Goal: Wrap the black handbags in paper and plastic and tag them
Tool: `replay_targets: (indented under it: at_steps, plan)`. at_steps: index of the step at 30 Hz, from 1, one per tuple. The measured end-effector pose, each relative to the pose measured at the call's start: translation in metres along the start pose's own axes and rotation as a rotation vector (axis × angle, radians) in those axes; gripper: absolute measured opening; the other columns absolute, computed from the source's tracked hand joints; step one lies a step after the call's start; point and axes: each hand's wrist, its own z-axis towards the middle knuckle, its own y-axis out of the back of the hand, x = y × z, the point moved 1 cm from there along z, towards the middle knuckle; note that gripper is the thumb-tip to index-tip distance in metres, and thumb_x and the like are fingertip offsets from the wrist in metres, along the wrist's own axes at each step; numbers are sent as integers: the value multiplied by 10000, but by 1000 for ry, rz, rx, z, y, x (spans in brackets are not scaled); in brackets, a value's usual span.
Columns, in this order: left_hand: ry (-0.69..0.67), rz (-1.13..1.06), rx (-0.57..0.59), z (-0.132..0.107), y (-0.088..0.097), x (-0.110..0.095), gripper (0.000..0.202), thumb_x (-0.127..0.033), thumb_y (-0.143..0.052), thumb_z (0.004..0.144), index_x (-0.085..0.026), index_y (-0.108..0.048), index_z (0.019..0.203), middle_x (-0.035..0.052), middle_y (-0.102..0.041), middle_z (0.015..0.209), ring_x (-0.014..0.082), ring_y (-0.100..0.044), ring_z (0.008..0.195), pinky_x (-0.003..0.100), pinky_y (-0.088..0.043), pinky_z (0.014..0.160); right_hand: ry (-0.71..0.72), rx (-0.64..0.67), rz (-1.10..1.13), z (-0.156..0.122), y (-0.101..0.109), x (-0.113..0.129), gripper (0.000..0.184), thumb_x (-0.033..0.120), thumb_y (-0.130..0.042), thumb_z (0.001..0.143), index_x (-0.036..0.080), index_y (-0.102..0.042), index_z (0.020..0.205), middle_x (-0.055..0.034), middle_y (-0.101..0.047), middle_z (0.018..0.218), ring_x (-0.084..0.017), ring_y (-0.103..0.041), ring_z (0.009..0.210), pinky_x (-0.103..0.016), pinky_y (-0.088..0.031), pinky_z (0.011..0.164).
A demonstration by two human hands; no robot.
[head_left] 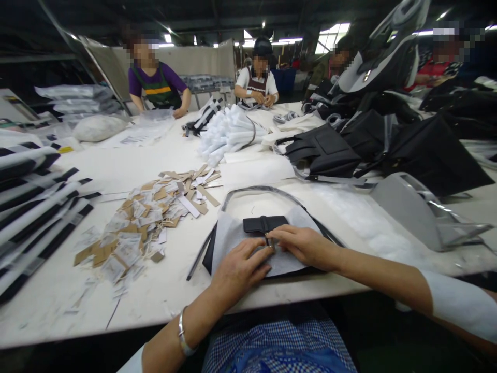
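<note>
A black handbag [265,224] lies flat at the table's near edge, mostly covered by a grey tissue sheet [233,235]. Its black flap with a strap and small metal clasp shows above the sheet. My left hand [238,269] rests on the tissue with fingers curled toward the clasp. My right hand [301,243] lies beside it, fingertips pinched at the clasp where the two hands meet. The bag's grey handle [258,190] arcs on the table beyond.
A heap of brown and white paper tags [147,217] spreads to the left. Black-and-white wrapped items [34,207] stack at far left. Black bags [388,145] pile at right, white rolled paper [229,132] at centre back. Other people work at the far side.
</note>
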Motion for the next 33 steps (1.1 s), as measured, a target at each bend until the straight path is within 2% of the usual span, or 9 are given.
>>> replay_targets:
  at_steps: [3,6,8,10,13,18,21,25,33]
  plan:
    - [11,-1,2,1,1,0,403,-278,-612,924,-234,-555,1321,108,-552,1357,261,-550,1228,447,-523,1014,1,-24,-16,1,-1,0,434,118,-472,951,226,-531,1368,-99,-639,1191,-193,-662,1017,-349,-564,881]
    - [13,3,-11,1,3,0,412,-283,-623,917,-229,-559,1320,122,-495,1432,283,-513,1284,474,-504,1039,-5,-67,-46,1,-2,-1,442,155,-489,963,233,-516,1397,-124,-572,1309,-217,-614,1149,-375,-537,964]
    - [-7,-24,-14,1,4,0,387,-283,-612,926,-219,-564,1305,119,-525,1409,270,-527,1274,458,-506,1042,6,-86,-56,0,-3,-3,433,156,-482,969,251,-538,1387,-125,-494,1427,-228,-563,1242,-385,-511,1015]
    - [-33,-53,-16,1,4,0,358,-281,-596,940,-212,-569,1290,112,-576,1353,245,-562,1233,427,-520,1029,38,-80,-46,-2,-6,-6,414,162,-485,975,279,-569,1363,-100,-487,1454,-215,-557,1256,-371,-507,1027]
    - [-84,-54,-54,-1,2,0,340,-259,-592,946,-199,-574,1280,111,-616,1302,225,-589,1203,401,-532,1017,75,-69,-31,-6,-12,-11,400,166,-491,977,294,-591,1343,-81,-550,1395,-182,-612,1176,-325,-535,981]
    - [-140,-23,-102,-5,-1,0,340,-242,-596,945,-169,-575,1276,122,-642,1269,222,-602,1198,397,-530,1027,114,-76,-136,-9,-19,-12,418,143,-444,976,259,-586,1352,-107,-587,1314,-200,-600,1161,-331,-533,958]
    - [-128,-42,-80,-6,-1,0,329,-256,-585,954,-160,-575,1268,114,-674,1218,212,-635,1149,420,-516,1046,120,-33,-175,-7,-19,-10,413,151,-419,983,233,-585,1352,-120,-599,1261,-216,-594,1131,-344,-525,941]
    - [-122,-47,-46,-5,1,-1,322,-272,-573,963,-163,-576,1266,109,-677,1232,210,-643,1132,433,-510,1049,115,23,-185,-1,-16,-6,380,184,-410,992,236,-626,1300,-107,-627,1171,-198,-612,991,-325,-534,855]
    - [-75,-53,78,-1,4,0,330,-299,-542,980,-186,-569,1289,83,-682,1226,204,-656,1105,441,-498,1054,58,167,-163,19,3,2,286,188,-495,963,199,-693,1169,-73,-684,1024,-162,-657,825,-262,-511,739]
